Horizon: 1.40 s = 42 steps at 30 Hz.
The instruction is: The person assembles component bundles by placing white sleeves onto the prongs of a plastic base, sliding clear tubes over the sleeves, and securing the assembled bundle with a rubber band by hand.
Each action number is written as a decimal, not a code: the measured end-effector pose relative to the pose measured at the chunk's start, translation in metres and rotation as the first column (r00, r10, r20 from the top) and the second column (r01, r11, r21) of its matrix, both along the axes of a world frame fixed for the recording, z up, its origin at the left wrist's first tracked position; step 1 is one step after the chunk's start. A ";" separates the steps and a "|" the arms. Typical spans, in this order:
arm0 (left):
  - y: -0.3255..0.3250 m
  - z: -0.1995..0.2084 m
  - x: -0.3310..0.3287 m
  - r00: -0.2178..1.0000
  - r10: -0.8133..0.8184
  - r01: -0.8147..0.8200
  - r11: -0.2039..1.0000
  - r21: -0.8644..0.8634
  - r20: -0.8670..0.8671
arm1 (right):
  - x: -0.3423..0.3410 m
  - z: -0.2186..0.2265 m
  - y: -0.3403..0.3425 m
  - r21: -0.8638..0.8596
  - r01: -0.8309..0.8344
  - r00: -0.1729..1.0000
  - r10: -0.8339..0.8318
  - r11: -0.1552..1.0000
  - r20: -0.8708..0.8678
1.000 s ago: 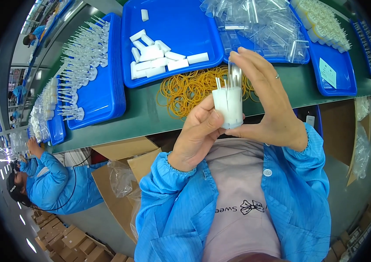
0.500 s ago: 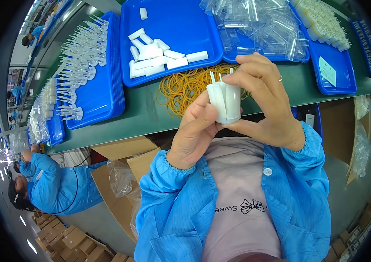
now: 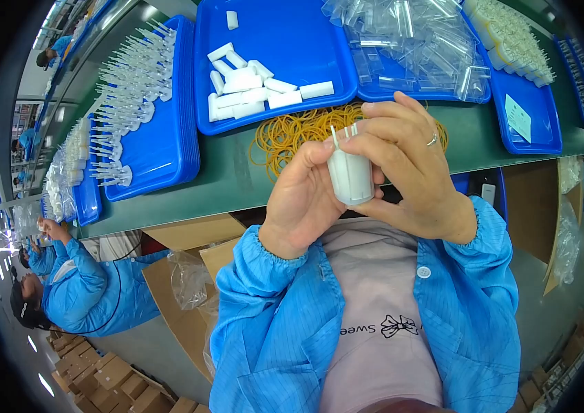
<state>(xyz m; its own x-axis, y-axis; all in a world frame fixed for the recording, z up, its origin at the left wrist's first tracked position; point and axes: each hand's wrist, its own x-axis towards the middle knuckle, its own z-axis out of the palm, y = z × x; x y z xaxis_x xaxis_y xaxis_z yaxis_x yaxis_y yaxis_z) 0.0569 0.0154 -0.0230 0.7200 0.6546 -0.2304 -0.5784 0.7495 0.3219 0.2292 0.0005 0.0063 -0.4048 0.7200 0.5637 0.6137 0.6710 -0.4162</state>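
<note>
Between my two hands, in front of the bench edge, is a white cylindrical assembly [image 3: 351,180] made of upright white pieces on a round base, with thin white prongs sticking out of its top. My left hand [image 3: 303,199] grips its left side, the thumb near the top. My right hand [image 3: 409,168], with a ring on one finger, curls round the right side, fingertips at the top by the prongs and thumb under the base. Behind the hands lies a pile of yellow rubber bands [image 3: 285,141] on the green bench. My fingers hide the assembly's right side.
A blue tray [image 3: 285,48] holds loose white blocks [image 3: 242,82]. Another tray holds clear plastic sleeves [image 3: 419,48]. At left, stacked blue trays [image 3: 185,138] carry pronged white parts [image 3: 133,89]. Banded white parts [image 3: 512,41] sit at right. A co-worker [image 3: 99,289] is at far left.
The assembly has turned, and the gap seen between its white pieces has narrowed. My left thumb has moved up to its top edge. The right fingers have closed further over it.
</note>
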 end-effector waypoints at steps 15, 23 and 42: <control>-0.033 -0.018 -0.006 0.838 0.347 -0.151 0.889 0.433 -0.421 | 0.008 0.009 0.016 -0.137 -0.122 0.990 0.111 0.983 -0.084; -0.025 -0.023 -0.014 0.590 0.668 -0.047 0.589 0.807 -0.453 | 0.038 -0.031 0.062 0.030 0.339 0.822 -0.311 0.940 0.478; -0.032 -0.016 -0.006 0.477 0.820 -0.055 0.386 0.921 -0.315 | 0.031 0.021 0.007 -0.296 -0.140 0.772 -0.083 0.945 -0.630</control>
<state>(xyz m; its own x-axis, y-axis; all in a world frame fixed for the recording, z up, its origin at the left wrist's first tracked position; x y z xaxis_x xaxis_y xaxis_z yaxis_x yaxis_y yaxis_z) 0.0506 -0.0164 -0.0386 0.1059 0.9405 0.3230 -0.0348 -0.3211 0.9464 0.2600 0.0078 0.0271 -0.0645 0.8924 0.4467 0.1220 0.4513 -0.8840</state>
